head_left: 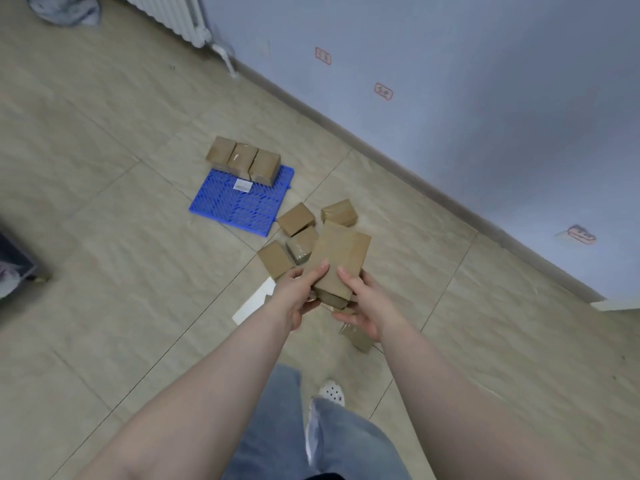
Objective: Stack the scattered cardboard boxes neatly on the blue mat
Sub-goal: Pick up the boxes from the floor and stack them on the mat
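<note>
Both my hands hold one brown cardboard box (337, 259) up above the floor: my left hand (298, 292) grips its left side and my right hand (362, 306) its right side and underside. The blue mat (239, 204) lies on the floor farther away, with a row of three boxes (242, 161) along its far edge. Several loose boxes (296, 220) lie scattered on the tiles between the mat and my hands. One more box (358, 337) sits partly hidden under my right wrist.
A white sheet (254, 301) lies on the floor under my left hand. The wall and its baseboard (415, 174) run diagonally on the right. A white radiator (173, 19) stands at the top left, and a dark object (14, 261) at the left edge. My legs and a white shoe (332, 393) are below.
</note>
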A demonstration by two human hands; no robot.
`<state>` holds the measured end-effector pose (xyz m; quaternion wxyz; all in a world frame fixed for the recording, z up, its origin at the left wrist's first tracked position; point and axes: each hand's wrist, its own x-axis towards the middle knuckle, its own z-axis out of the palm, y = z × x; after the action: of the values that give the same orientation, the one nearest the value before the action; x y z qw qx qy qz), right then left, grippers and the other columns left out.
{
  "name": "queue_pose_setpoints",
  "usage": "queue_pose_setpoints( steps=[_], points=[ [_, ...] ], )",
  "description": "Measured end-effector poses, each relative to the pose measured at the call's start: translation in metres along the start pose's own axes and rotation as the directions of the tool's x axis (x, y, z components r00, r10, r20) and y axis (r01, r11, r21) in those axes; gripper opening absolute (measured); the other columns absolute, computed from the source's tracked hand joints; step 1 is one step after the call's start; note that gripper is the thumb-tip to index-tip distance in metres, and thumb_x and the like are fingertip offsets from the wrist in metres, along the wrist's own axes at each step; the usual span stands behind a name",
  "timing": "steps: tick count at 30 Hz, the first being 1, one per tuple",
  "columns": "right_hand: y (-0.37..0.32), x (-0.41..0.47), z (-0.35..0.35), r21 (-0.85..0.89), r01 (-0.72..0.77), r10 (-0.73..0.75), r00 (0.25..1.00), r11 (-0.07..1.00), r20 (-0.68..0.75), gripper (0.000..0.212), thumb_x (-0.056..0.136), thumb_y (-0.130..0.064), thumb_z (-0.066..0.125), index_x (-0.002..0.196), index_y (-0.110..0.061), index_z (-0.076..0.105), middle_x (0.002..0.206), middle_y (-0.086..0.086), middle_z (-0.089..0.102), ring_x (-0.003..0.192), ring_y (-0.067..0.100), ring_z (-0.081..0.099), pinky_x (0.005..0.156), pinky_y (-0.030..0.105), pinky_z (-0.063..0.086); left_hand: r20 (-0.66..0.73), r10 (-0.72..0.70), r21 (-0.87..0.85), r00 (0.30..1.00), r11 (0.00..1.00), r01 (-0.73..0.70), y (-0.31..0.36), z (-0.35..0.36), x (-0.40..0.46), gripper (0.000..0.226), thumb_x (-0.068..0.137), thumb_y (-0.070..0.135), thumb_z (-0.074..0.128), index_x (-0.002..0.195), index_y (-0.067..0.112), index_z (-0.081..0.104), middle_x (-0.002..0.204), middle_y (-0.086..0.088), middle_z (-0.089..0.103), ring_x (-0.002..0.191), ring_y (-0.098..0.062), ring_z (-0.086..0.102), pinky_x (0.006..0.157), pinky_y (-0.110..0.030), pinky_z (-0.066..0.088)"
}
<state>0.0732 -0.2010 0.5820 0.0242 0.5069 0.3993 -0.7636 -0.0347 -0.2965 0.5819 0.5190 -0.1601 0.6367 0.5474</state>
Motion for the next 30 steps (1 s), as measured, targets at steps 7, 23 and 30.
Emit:
queue_pose_setpoints(
  steps=[7,23,30],
  points=[
    [-0.004,0.037,0.129,-0.067,-0.002,0.007,0.998,0.998,0.064,0.046,0.083,-0.039,0.072,0.126,-0.030,0.056,0.117,0.000,0.069,0.107,0.023,0.066,0.077,0.038,0.057,-0.044,0.026,-0.065,0.999,0.997,-0.029,0.052,-0.120,0.019,0.063,0.076,0.040,0.077,0.128,0.011,0.055,0.114,-0.008,0.067,0.090,-0.017,0.065,0.081,-0.031,0.055],
    [-0.051,0.152,0.438,-0.114,-0.047,0.058,0.994,0.992,0.096,0.047,0.081,-0.040,0.075,0.123,-0.027,0.059,0.108,0.000,0.070,0.102,0.022,0.067,0.079,0.036,0.059,-0.071,-0.010,-0.042,0.997,0.999,0.007,0.237,-0.384,0.115,0.042,0.080,0.038,0.074,0.112,0.012,0.064,0.094,-0.004,0.069,0.085,-0.016,0.064,0.090,-0.031,0.052],
    [-0.110,0.243,0.502,-0.100,-0.124,0.130,0.990,0.987,0.049,0.057,0.079,-0.040,0.076,0.128,-0.021,0.055,0.116,0.004,0.068,0.107,0.022,0.066,0.090,0.042,0.056,-0.100,-0.021,-0.070,0.995,0.997,0.014,0.328,-0.411,0.191,0.039,0.083,0.035,0.072,0.110,0.011,0.057,0.095,-0.004,0.067,0.091,-0.018,0.063,0.096,-0.034,0.050]
  ],
)
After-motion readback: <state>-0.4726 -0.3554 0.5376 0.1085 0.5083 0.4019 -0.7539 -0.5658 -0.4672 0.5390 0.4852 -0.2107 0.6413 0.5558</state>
